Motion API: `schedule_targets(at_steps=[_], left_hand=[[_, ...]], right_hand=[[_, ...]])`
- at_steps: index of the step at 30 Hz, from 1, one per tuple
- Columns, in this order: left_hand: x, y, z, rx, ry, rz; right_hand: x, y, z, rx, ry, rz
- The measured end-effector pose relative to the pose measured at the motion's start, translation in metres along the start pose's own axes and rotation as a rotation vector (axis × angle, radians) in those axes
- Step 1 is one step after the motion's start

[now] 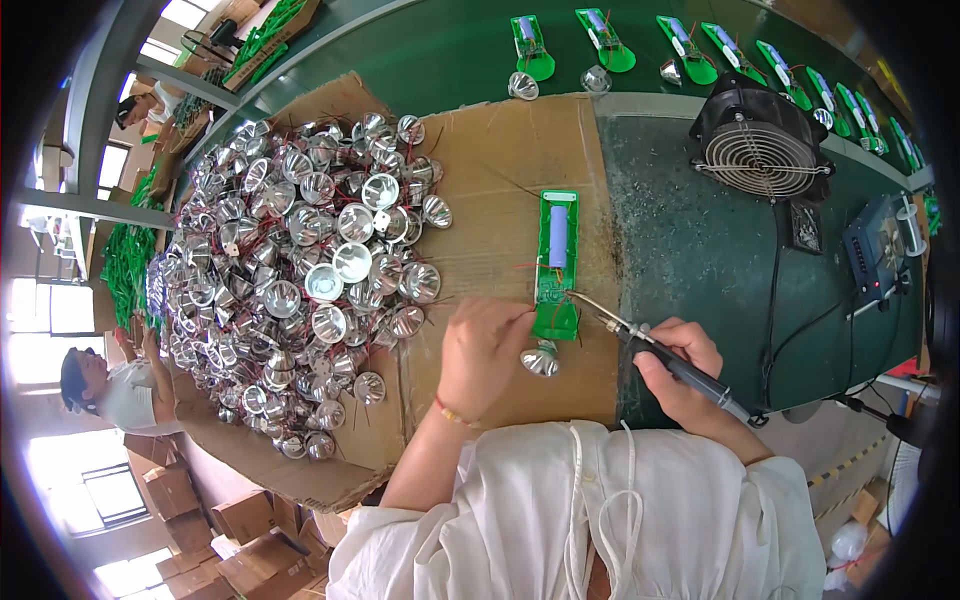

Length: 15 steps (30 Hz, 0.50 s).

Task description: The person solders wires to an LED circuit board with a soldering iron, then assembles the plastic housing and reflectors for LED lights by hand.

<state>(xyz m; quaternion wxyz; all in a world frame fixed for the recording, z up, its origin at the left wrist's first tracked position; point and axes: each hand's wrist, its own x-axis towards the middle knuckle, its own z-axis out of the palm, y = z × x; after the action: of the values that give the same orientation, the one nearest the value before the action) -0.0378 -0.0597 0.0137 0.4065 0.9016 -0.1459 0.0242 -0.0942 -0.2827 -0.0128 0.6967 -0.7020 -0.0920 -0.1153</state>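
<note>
A green flashlight housing (pixel 543 228) lies on the cardboard in front of me, with a purple battery cell (pixel 558 237) and a small circuit board (pixel 552 288) inside it. At its near end sits a silver reflector cup (pixel 541 360). My right hand (pixel 680 368) grips a soldering iron (pixel 690 372), its bent tip at the board's right edge. On the board's left side my left hand (pixel 485 352) is closed in a pinch. What its fingertips hold is too small to make out. Thin red wires show beside the board.
A big heap of silver reflector cups (pixel 322 284) fills the cardboard on the left. Several green housings (pixel 612 52) line the far belt. At right stand a black fan (pixel 762 140) and a soldering station (pixel 882 250). Other people (pixel 118 385) work at the left.
</note>
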Motion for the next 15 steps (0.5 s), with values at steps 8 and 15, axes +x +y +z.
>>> schedule_targets(at_steps=[8,15], left_hand=[[-0.001,-0.006,0.021,-0.071,-0.037,-0.107],[0.003,-0.012,0.022,-0.038,-0.077,-0.151]], right_hand=[[-0.002,-0.001,0.001,-0.138,0.015,0.043],[0.001,0.006,0.011,-0.046,0.046,0.184]])
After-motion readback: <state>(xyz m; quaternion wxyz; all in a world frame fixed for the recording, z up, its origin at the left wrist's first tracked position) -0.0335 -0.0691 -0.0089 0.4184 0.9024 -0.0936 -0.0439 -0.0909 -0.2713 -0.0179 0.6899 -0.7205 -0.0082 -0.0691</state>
